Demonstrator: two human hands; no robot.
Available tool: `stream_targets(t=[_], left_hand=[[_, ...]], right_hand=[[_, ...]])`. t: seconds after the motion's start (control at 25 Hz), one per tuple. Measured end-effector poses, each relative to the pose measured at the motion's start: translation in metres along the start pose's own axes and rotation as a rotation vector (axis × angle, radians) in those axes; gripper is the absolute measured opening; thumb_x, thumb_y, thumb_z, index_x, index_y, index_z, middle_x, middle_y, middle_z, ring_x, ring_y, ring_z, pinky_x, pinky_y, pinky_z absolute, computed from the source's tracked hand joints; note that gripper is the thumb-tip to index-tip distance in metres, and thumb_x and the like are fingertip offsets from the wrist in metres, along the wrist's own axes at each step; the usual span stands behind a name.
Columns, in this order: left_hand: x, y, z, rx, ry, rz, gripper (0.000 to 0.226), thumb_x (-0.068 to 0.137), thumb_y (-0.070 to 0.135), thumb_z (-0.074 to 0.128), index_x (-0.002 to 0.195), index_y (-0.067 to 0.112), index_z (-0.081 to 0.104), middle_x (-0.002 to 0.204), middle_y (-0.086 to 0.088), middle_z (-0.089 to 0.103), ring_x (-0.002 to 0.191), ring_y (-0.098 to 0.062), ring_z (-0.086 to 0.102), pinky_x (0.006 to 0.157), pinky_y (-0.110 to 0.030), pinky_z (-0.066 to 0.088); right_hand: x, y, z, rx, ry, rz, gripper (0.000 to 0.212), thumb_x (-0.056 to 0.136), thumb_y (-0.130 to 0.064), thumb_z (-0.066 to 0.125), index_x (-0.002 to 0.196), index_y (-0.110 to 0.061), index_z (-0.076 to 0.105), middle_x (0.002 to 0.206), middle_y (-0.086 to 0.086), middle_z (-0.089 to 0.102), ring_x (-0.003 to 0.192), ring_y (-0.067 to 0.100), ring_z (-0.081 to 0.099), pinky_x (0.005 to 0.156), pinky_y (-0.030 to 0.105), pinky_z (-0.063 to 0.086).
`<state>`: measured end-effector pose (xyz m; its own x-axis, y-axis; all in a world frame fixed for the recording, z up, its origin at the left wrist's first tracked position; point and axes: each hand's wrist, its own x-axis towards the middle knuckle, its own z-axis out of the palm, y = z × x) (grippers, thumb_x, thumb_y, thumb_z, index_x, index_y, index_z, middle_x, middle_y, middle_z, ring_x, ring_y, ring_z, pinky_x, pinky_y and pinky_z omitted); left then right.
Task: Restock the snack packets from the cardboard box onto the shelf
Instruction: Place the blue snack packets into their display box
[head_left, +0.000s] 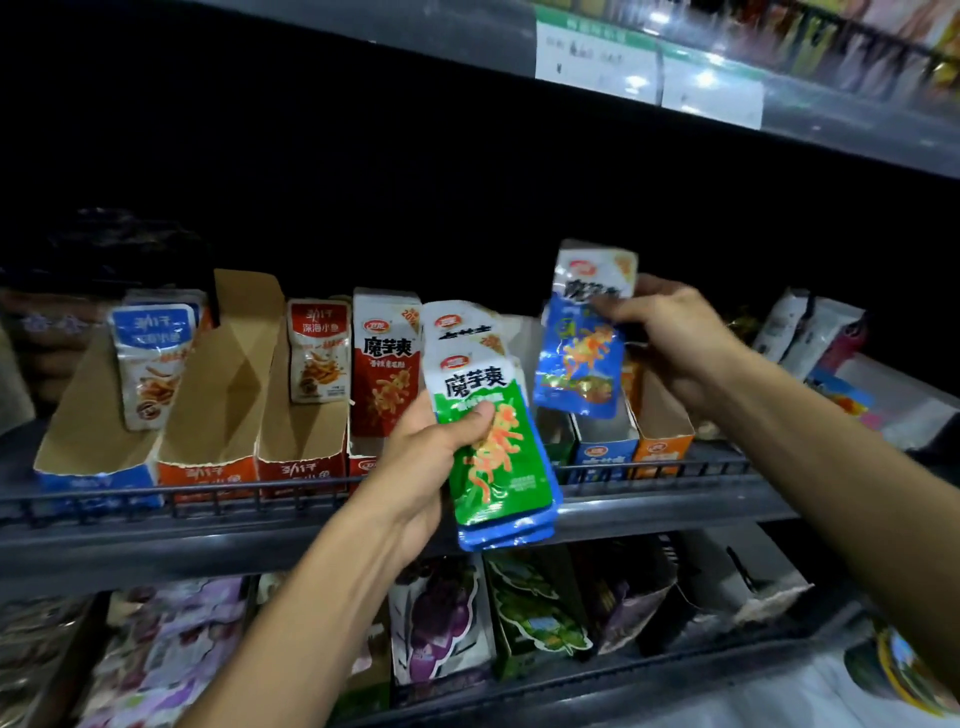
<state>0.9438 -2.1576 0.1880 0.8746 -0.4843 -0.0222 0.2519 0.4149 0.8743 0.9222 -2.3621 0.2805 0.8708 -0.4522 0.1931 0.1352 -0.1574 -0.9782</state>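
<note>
- A dark metal shelf (363, 540) is spanning the view, with a low wire rail (208, 501) running along its front edge.
- An upper shelf (779, 98) is sitting above it, carrying white and green price labels (597, 62) on its lip.
- A lower shelf (571, 680) is showing below, holding display boxes of purple and green packets.
- A row of open cardboard display boxes is standing behind the rail: a blue-fronted box (98, 478) at far left, two red-fronted boxes (208, 467) beside it, then a small blue box (605, 449) and an orange box (662, 447) to the right.
- A red and white packet (387, 379) is standing upright in its tray, just left of the left hand.
- The left hand (431, 447) is gripping a stack of snack packets (488, 441) in front of the shelf rail, thumb pressing across the green packet on top, blue packets lying underneath.
- The right hand (670, 332) is pinching a blue snack packet (582, 358) near its top, with a second white-topped packet sitting behind it; the packet is hanging upright above the small blue box, its lower edge near the box opening.
- Whether the blue snack packet is touching that box cannot be told.
</note>
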Motion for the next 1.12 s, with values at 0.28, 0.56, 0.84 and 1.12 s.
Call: stream_targets(t=[0.28, 0.56, 0.84, 1.12], left_hand=[[0.007, 0.005, -0.011, -0.099, 0.146, -0.021, 0.023, 0.09, 0.005, 0.064, 0.11, 0.016, 0.067, 0.103, -0.007, 0.076, 0.083, -0.019, 0.074, 0.068, -0.035, 0.062], [0.009, -0.001, -0.011, -0.024, 0.108, -0.035, 0.03, 0.091, 0.006, 0.063, 0.119, 0.015, 0.065, 0.104, -0.006, 0.076, 0.085, -0.02, 0.074, 0.071, -0.038, 0.062], [0.011, -0.005, -0.006, -0.033, 0.092, -0.067, 0.028, 0.09, 0.006, 0.063, 0.117, 0.014, 0.064, 0.107, -0.009, 0.075, 0.085, -0.021, 0.074, 0.072, -0.039, 0.062], [0.009, -0.006, -0.007, -0.005, 0.054, -0.074, 0.028, 0.09, 0.007, 0.063, 0.117, 0.014, 0.065, 0.106, -0.008, 0.076, 0.088, -0.023, 0.074, 0.071, -0.037, 0.062]], right_hand=[[0.057, 0.01, -0.034, -0.43, 0.239, -0.175, 0.043, 0.087, 0.005, 0.062, 0.127, 0.008, 0.047, 0.121, 0.027, 0.058, 0.097, 0.029, 0.065, 0.06, 0.016, 0.051], [0.08, 0.016, -0.044, -0.43, 0.392, -0.201, 0.035, 0.087, 0.001, 0.061, 0.121, 0.006, 0.057, 0.123, 0.02, 0.061, 0.115, 0.033, 0.057, 0.086, 0.037, 0.053], [0.081, 0.032, -0.029, -0.938, 0.045, -0.295, 0.04, 0.086, -0.006, 0.067, 0.125, -0.005, 0.058, 0.129, 0.013, 0.06, 0.116, 0.026, 0.056, 0.086, 0.029, 0.045], [0.09, 0.062, -0.023, -1.619, 0.254, -0.536, 0.041, 0.09, -0.041, 0.059, 0.122, -0.015, 0.057, 0.117, 0.017, 0.061, 0.11, 0.035, 0.054, 0.09, 0.04, 0.037]])
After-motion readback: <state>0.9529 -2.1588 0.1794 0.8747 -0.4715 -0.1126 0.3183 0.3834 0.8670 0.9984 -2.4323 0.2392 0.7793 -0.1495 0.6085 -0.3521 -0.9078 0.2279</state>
